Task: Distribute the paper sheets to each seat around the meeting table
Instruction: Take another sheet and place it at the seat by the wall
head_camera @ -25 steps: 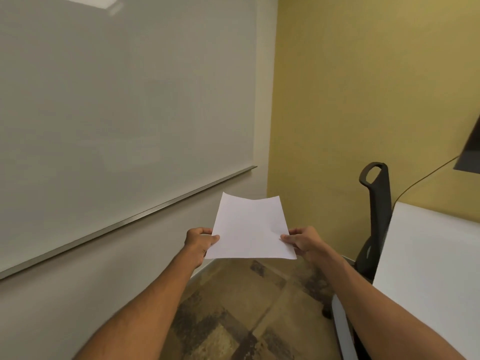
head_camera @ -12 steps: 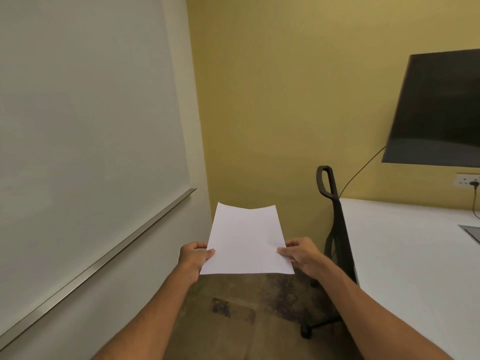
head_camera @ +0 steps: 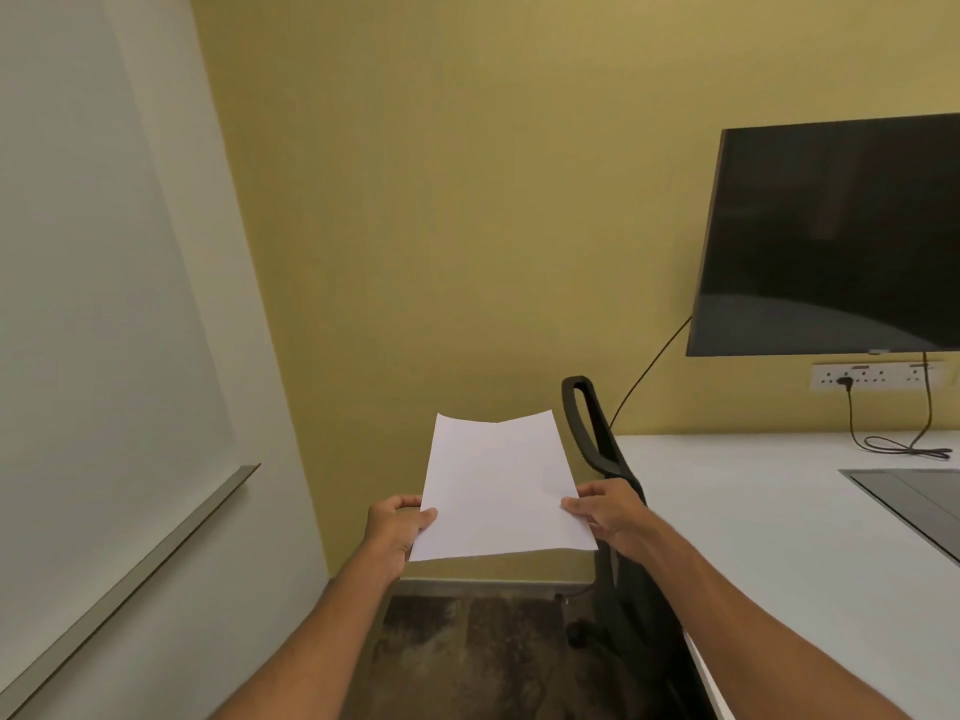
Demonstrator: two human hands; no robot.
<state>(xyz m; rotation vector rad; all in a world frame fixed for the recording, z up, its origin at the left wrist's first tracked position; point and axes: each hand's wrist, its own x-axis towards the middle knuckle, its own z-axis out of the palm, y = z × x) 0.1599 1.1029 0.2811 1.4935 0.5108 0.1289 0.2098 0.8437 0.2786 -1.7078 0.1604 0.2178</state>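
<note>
A person holds thin white paper sheets (head_camera: 501,491) in mid-air, the left hand (head_camera: 397,527) pinching the left edge and the right hand (head_camera: 608,514) pinching the right. A black mesh office chair (head_camera: 605,459) stands just beyond, tucked against a white meeting surface (head_camera: 769,532). To place one well, likely separate a single sheet, then lay it flat before that seat.

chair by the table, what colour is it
Black, frame and base alike; the chair shows best in the head view, tucked against the white table.
</note>
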